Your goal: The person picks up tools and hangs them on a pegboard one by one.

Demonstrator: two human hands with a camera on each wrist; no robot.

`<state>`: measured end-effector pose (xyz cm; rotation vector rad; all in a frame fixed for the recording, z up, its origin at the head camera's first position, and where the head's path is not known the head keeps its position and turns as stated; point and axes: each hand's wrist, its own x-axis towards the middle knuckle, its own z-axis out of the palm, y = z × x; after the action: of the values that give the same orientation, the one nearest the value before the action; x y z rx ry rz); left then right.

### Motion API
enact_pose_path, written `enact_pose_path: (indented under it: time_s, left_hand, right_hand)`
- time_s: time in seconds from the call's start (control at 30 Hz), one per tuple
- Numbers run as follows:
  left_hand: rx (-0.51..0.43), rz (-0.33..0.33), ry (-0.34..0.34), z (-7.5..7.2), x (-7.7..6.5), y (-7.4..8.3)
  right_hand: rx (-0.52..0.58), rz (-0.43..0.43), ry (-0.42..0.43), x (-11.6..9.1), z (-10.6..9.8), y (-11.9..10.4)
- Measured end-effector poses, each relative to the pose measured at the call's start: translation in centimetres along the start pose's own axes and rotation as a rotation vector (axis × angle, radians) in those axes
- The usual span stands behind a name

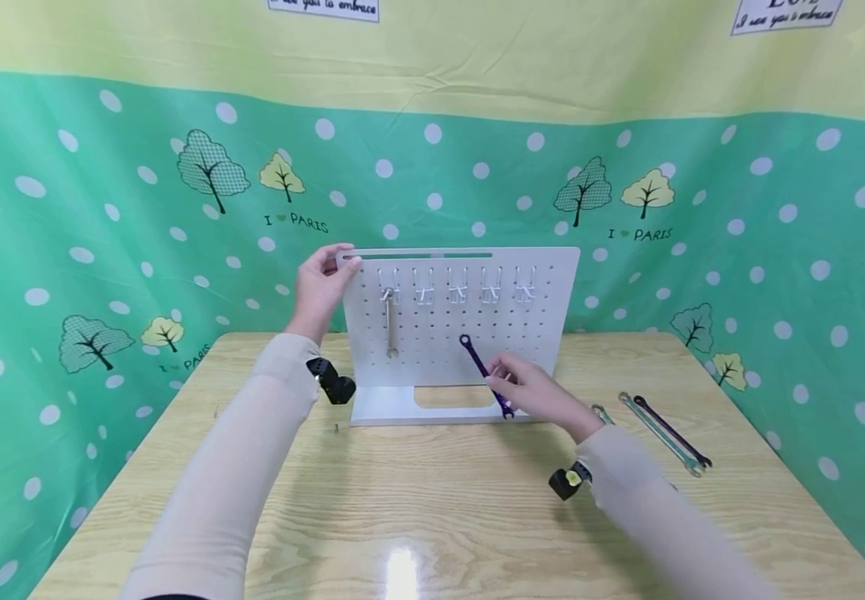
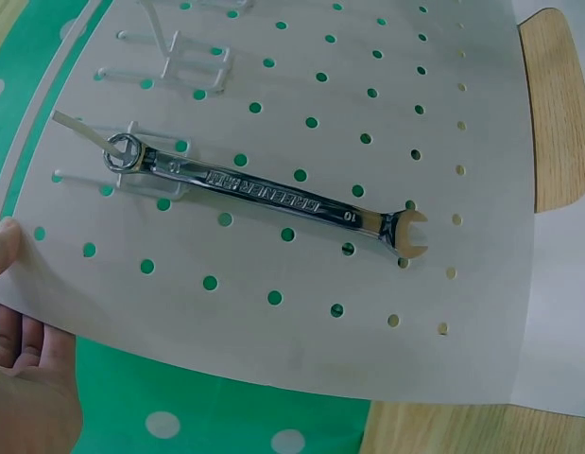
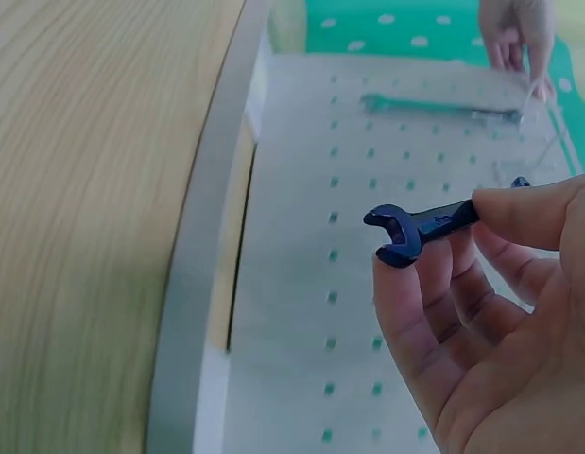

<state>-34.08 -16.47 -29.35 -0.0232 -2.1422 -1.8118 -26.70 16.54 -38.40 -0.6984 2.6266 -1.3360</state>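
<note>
My left hand [image 1: 320, 287] grips the top left corner of a white pegboard [image 1: 552, 333], its thumb on the front face. From the leftmost hook hangs a chrome combination wrench [image 1: 392, 327], ring end up; in the left wrist view this wrench [image 2: 264, 189] shows its open end pointing away from the hook. My right hand [image 1: 533, 390] pinches a dark blue-purple combination wrench [image 1: 475, 357] between thumb and fingers, tilted before the lower right of the board with the ring end uppermost. In the right wrist view its open jaw sticks out past the fingertips.
Several white double hooks [image 1: 458, 289] line the board's upper part. On the wooden table [image 1: 402, 492] to the right lie a green wrench [image 1: 661, 435] and a dark wrench [image 1: 674, 432]; another greenish one [image 1: 602, 413] is partly hidden by my right wrist. A polka-dot curtain [image 1: 432, 175] stands behind.
</note>
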Motion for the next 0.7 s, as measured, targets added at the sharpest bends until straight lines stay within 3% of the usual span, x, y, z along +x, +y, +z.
enact_pose_path:
  time_s: [0.23, 0.47, 0.7]
  left_hand:
    - [0.006, -0.004, -0.004, 0.0, 0.0, 0.1]
    - [0.004, -0.004, 0.003, 0.0, 0.0, 0.0]
    - [-0.001, 0.000, 0.009, 0.0, 0.1, -0.1]
  right_hand:
    - [0.053, -0.018, 0.009, 1.4, 1.4, -2.6]
    - [0.106, -0.058, 0.029, 2.8, 2.2, -3.5]
    - [0.141, -0.029, 0.055, 3.7, 2.4, -4.8]
